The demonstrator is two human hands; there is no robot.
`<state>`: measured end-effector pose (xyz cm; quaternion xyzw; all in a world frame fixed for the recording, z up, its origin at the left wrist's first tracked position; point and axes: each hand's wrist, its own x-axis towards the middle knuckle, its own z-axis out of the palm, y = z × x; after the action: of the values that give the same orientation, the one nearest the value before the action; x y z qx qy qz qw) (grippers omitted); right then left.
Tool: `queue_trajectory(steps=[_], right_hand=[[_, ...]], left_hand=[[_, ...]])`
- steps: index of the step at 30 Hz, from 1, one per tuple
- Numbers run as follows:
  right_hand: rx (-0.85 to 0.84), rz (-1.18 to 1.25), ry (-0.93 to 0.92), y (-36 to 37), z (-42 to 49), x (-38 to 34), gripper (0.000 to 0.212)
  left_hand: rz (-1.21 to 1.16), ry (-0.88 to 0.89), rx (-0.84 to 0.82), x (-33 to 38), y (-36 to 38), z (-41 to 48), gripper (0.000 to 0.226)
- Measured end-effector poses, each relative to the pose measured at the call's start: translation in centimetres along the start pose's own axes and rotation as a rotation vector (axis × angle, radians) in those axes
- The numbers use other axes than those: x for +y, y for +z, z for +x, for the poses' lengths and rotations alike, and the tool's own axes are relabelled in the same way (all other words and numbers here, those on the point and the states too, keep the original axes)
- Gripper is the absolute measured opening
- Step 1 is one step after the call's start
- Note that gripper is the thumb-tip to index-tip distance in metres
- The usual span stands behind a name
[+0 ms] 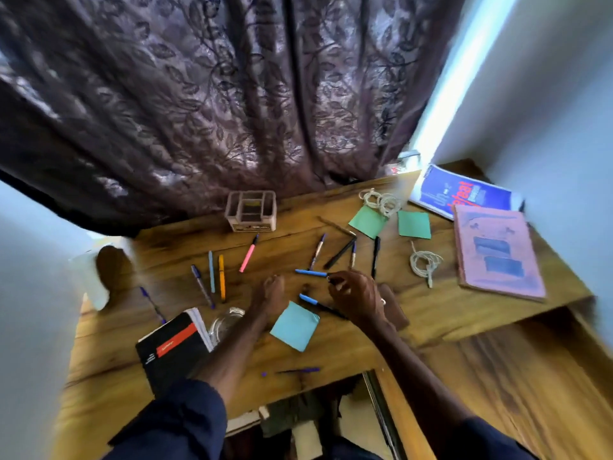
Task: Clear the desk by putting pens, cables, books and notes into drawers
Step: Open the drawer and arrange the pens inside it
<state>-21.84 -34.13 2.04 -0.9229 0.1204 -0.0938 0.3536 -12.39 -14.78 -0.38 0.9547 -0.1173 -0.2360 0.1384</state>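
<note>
Table (pixel 431 313) fills mid-frame. The curtain (pixel 199 94) is behind it and walls sit close at left and right, so I judge the only free room is at the near edge, lower centre.

Pink book (pixel 497 254), right side, lies near the table's edge. Likely stiff and the heaviest item, so I'd grip it along the long side. Black book (pixel 172 346) sits lower left.

Teal note (pixel 295 325), centre, lies between the forearms. Thin and limp, so lift it by a corner.

Cable coil (pixel 424 263), right of centre, is soft and prone to snagging. Scoop up the whole coil.

Pens are scattered mid-table; they look light, smooth and apt to roll.

Right hand (pixel 355 297): fingers curled, thumb and forefinger meeting at the dark end of the blue pen (pixel 311 273). It reads as a pinch.

Left hand (pixel 270 295) is blurred, fingers bunched over the table. I cannot tell whether it holds anything.
</note>
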Motion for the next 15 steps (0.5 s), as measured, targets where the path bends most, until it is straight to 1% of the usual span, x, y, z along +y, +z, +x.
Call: queue_trajectory(steps=[3, 4, 7, 8, 11, 15], right_hand=[[0.129, -0.019, 0.031, -1.9, -5.9, 1.5, 0.017], [0.139, 0.001, 0.058, -2.5, -7.8, 1.8, 0.015], [0.139, 0.035, 0.216, -3.4, -13.2, 3.0, 0.012], [0.125, 0.023, 0.269, -3.7, -15.1, 3.4, 0.012], [0.115, 0.030, 0.354, -4.4, -20.2, 4.8, 0.012], [0.130, 0.057, 0.494, -4.7, -24.4, 6.9, 0.007]], left_hand=[[-0.014, 0.113, 0.064, 2.6, 1.8, -3.5, 0.051], [-0.051, 0.163, 0.088, 3.3, 2.8, -4.7, 0.047], [-0.088, 0.328, 0.097, 5.7, 5.8, -8.5, 0.039], [-0.090, 0.372, 0.081, 6.5, 6.8, -9.9, 0.038], [-0.091, 0.486, 0.028, 8.6, 9.8, -13.7, 0.036], [-0.049, 0.576, -0.063, 10.4, 13.1, -16.9, 0.027]])
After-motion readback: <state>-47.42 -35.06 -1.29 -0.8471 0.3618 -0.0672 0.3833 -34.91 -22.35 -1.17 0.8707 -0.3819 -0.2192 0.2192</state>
